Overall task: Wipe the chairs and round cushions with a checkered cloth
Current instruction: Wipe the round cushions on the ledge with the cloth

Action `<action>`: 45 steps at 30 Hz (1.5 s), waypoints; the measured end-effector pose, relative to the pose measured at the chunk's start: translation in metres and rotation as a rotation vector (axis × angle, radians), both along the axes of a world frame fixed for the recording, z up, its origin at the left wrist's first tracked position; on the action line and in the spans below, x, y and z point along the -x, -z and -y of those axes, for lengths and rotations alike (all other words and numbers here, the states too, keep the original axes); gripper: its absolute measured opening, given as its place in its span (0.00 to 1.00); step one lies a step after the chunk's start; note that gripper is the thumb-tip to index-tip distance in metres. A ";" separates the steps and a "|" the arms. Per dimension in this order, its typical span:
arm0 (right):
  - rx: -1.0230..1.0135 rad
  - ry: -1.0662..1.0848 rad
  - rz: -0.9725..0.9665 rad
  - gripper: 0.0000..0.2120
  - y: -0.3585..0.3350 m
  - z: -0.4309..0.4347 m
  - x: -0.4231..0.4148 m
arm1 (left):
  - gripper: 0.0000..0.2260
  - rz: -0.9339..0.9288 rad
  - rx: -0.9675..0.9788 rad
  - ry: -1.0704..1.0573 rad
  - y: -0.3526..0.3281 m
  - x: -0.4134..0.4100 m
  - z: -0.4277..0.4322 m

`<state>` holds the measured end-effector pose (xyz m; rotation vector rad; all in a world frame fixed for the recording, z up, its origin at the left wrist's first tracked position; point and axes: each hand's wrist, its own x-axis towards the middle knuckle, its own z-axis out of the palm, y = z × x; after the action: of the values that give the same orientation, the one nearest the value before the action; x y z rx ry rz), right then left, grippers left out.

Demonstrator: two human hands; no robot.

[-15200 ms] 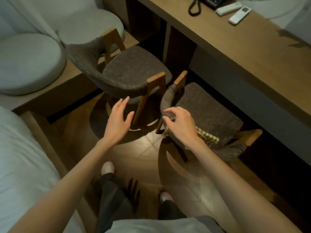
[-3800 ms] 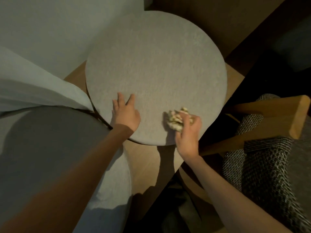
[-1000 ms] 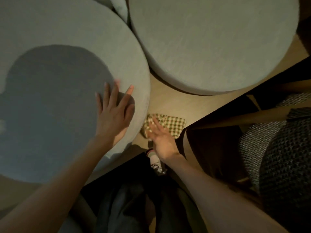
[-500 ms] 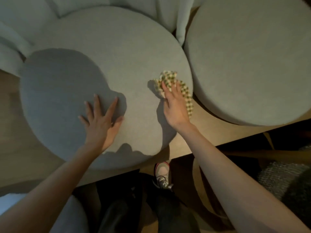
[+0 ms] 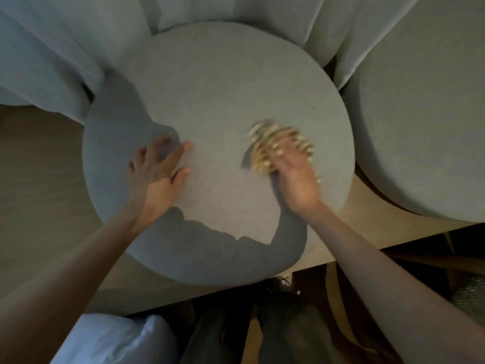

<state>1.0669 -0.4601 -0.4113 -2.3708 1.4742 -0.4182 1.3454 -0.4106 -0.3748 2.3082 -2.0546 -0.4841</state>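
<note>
A grey round cushion (image 5: 223, 88) fills the middle of the view, lying on a wooden platform (image 5: 39, 166). My left hand (image 5: 157, 172) rests flat on its left half with fingers spread. My right hand (image 5: 294, 172) presses the checkered cloth (image 5: 265, 143) onto the cushion's right half with straight fingers; hand and cloth are motion-blurred. A second round cushion (image 5: 425, 127) lies at the right, close beside the first. The corner of a woven chair (image 5: 469, 298) shows at the lower right edge.
Pale curtains (image 5: 65, 48) hang behind the cushions and drape over the platform at the upper left. White bedding (image 5: 112, 340) sits at the bottom left. My legs and shoes (image 5: 275, 324) stand on the floor below the platform's front edge.
My right hand has slid the cloth from the cushion's right rim inward onto its top. My left hand stays flat on the same cushion. The view has moved closer over this cushion.
</note>
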 end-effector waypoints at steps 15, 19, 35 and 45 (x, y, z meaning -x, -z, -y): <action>-0.019 0.463 0.052 0.24 -0.006 0.083 -0.035 | 0.25 -0.112 0.101 -0.325 0.007 -0.014 0.017; -0.052 0.544 0.121 0.25 -0.009 0.125 -0.061 | 0.35 -0.207 -0.064 -0.813 0.000 -0.041 0.028; -0.012 -0.093 0.052 0.22 -0.012 0.171 -0.135 | 0.33 -0.296 -0.025 -0.701 0.002 -0.030 0.030; -0.114 -0.261 0.045 0.25 -0.008 0.033 -0.175 | 0.28 -0.551 0.106 -0.563 0.003 -0.060 -0.025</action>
<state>1.2423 -0.4933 -0.4038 -2.4026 1.1168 -0.3118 1.4057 -0.3853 -0.3775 2.2138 -1.1067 -0.8252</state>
